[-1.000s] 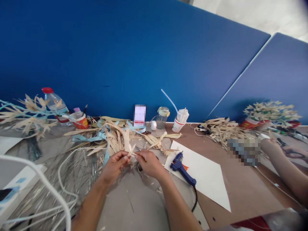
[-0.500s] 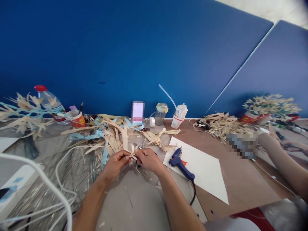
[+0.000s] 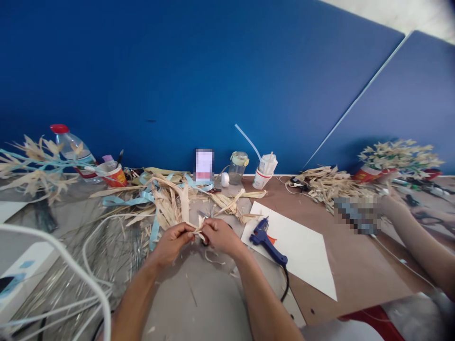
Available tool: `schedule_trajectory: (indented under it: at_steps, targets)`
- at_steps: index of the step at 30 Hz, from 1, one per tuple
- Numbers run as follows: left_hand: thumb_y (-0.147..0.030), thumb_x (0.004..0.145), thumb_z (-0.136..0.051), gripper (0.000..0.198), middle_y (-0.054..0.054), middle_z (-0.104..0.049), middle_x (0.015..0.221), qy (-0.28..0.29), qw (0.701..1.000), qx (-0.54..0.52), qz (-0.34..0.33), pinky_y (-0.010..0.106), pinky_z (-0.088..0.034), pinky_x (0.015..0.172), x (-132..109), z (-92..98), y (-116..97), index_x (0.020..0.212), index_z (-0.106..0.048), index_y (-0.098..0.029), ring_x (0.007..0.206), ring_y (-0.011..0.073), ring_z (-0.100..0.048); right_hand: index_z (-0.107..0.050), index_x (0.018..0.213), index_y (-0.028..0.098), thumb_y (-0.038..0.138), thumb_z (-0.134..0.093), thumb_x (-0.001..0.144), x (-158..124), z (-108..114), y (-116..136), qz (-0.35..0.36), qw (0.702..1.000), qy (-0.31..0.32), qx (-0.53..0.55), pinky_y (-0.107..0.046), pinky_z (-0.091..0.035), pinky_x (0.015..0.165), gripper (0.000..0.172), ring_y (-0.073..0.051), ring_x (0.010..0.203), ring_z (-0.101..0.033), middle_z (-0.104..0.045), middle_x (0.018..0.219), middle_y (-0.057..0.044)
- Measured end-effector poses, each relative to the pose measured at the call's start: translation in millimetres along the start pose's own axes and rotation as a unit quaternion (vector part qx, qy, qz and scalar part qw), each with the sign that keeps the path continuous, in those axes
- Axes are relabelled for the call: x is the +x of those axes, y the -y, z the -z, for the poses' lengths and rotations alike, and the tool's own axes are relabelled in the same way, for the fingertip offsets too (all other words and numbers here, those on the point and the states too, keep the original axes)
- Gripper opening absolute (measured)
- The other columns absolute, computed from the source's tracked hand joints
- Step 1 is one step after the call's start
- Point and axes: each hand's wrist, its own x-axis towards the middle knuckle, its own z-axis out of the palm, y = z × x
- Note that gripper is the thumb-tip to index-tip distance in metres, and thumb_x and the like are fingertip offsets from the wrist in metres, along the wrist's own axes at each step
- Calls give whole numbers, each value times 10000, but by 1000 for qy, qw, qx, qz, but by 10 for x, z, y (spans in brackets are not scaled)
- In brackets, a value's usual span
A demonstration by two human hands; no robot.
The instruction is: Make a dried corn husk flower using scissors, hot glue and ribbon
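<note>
My left hand (image 3: 172, 242) and my right hand (image 3: 221, 235) meet over the grey table, both pinching a small pale straw piece (image 3: 199, 227) between their fingertips. Just behind them lies a heap of dried straw strips (image 3: 174, 201) mixed with light blue ribbon (image 3: 124, 201). A blue glue gun (image 3: 265, 240) rests on a white sheet of paper (image 3: 302, 255) to the right of my right hand.
A red-capped water bottle (image 3: 71, 147), a red cup (image 3: 113, 175), a glass jar (image 3: 238, 166) and a paper cup with a straw (image 3: 263, 173) stand along the blue partition (image 3: 213, 71). White cables (image 3: 78, 279) lie at left. Another person's arm (image 3: 415, 237) reaches in at right, near more straw (image 3: 327, 184).
My hands stay together on the straw piece, fingers shifting slightly. The other person's hand at right has moved a little.
</note>
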Motion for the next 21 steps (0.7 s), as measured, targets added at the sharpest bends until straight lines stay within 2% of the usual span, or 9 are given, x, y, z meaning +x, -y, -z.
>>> schedule_trajectory:
  at_steps: [5, 14, 17, 21]
  targets:
    - [-273, 643, -773, 119, 37, -639, 655, 3, 1000, 1, 3, 249, -405, 622, -13, -17, -36, 697, -735, -174, 632, 153, -525, -458, 589, 185, 210, -437, 865, 37, -13, -82, 23, 999, 5, 27, -195, -297, 528, 278, -82, 484, -388, -428, 481, 73]
    - [-286, 628, -784, 154, 44, -638, 646, 24, 1000, 3, 16, 250, -395, 606, -20, -13, -11, 704, -739, -160, 623, 150, -522, -478, 564, 181, 155, -458, 774, 26, -15, -85, -28, 995, 30, 89, -186, -297, 479, 213, -71, 450, -387, -457, 476, 67]
    - [-301, 613, -796, 178, 32, -627, 635, 23, 1000, -1, 17, 252, -393, 605, -21, -12, -6, 694, -723, -161, 616, 145, -516, -454, 552, 185, 181, -483, 760, 26, -14, -69, -82, 979, 46, 179, -187, -232, 407, 210, -57, 383, -312, -420, 433, 81]
    - [-359, 619, -790, 227, 10, -602, 617, 34, 999, 11, 3, 258, -391, 622, -42, -9, -38, 661, -684, -162, 622, 140, -503, -437, 566, 189, 252, -537, 752, 18, 29, -37, -139, 943, 103, 285, -191, -121, 363, 221, -39, 339, -224, -396, 392, 92]
